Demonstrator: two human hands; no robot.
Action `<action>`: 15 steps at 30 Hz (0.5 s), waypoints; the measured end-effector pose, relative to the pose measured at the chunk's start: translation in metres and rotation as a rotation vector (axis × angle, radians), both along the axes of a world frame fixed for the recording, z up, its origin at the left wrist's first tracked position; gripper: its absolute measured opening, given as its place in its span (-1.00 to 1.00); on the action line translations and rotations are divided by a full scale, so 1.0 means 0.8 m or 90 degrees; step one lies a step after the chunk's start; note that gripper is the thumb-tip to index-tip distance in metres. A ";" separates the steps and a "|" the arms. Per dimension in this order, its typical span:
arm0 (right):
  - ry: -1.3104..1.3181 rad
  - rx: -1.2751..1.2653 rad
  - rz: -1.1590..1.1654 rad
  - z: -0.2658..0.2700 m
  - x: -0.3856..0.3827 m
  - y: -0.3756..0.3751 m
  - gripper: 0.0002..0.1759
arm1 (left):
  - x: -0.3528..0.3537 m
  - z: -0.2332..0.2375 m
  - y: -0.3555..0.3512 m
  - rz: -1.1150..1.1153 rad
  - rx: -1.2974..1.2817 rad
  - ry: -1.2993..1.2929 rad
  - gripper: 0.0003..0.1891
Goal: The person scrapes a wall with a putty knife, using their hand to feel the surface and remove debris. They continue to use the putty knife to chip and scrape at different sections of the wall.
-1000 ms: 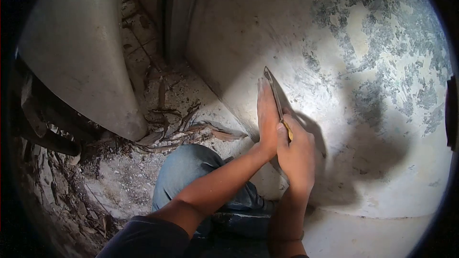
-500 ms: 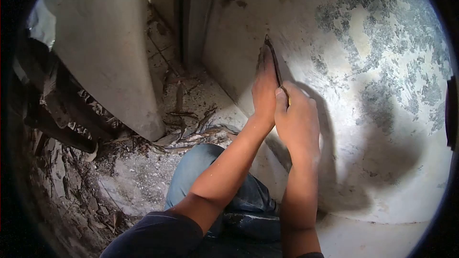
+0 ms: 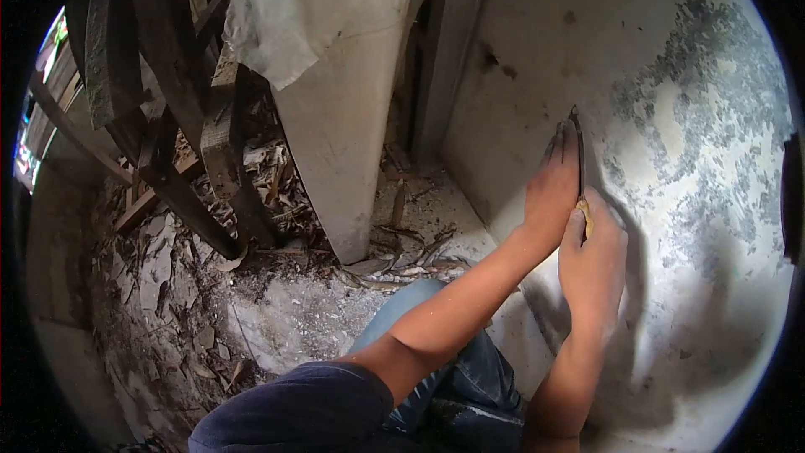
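Note:
My right hand [image 3: 594,256] is wrapped round the yellow handle [image 3: 585,220] of a long, thin, dark-bladed tool [image 3: 580,159]. Its blade points up and away along the wall [image 3: 537,59], seen nearly edge-on, with the tip [image 3: 574,111] close to the pale surface. My left hand [image 3: 553,189] lies flat along the blade's left side, fingers stretched toward the tip and darkened with dust. To the right of the hands, the wall has blotchy grey patches [image 3: 713,101] where its pale coating is broken.
Dark wooden slats [image 3: 168,117] lean at the left, beside a pale upright panel [image 3: 344,134] with a ragged sheet over its top. Dry leaves and flakes [image 3: 168,285] litter the floor. My bent knee [image 3: 402,310] is below my left forearm.
The view has swung left, so the hands and wall sit further right and lower, and more slats show. Both hands keep their places on the tool.

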State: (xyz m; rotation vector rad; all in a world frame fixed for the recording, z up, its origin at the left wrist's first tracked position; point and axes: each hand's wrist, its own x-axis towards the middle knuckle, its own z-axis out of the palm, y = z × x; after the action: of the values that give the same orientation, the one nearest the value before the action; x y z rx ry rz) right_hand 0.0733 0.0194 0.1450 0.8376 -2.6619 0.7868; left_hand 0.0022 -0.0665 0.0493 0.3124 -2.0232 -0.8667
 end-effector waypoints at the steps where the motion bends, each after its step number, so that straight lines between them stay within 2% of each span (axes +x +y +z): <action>1: 0.005 0.010 -0.024 -0.005 -0.001 -0.002 -0.66 | 0.001 0.006 -0.002 -0.022 0.024 -0.062 -0.28; 3: 0.007 0.026 -0.050 -0.009 -0.002 -0.006 -0.64 | 0.002 0.005 -0.007 -0.048 0.056 -0.126 -0.28; 5: -0.016 0.057 -0.057 -0.004 -0.006 -0.008 -0.62 | -0.003 -0.009 -0.005 -0.006 -0.004 -0.011 -0.29; 6: -0.019 0.065 -0.078 -0.004 -0.008 -0.010 -0.62 | 0.001 -0.002 -0.009 -0.027 0.004 -0.014 -0.29; 8: -0.082 0.002 -0.062 -0.005 -0.006 -0.007 -0.61 | 0.019 0.020 -0.022 -0.127 0.071 -0.189 -0.30; 9: -0.082 0.005 -0.096 -0.006 -0.001 -0.003 -0.61 | 0.021 0.012 -0.017 -0.161 0.071 -0.191 -0.30; 11: -0.112 0.050 -0.067 -0.005 0.003 -0.005 -0.62 | 0.020 -0.006 -0.013 -0.060 0.003 -0.156 -0.30; 15: -0.088 0.055 -0.065 -0.020 -0.023 -0.017 -0.62 | -0.003 -0.024 -0.023 -0.037 0.018 -0.095 -0.30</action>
State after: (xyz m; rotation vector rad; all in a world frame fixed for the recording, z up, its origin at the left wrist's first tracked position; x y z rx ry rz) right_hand 0.0551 0.0056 0.1293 0.6829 -2.8536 0.7345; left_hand -0.0001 -0.0852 0.0298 0.3437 -2.1684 -0.9326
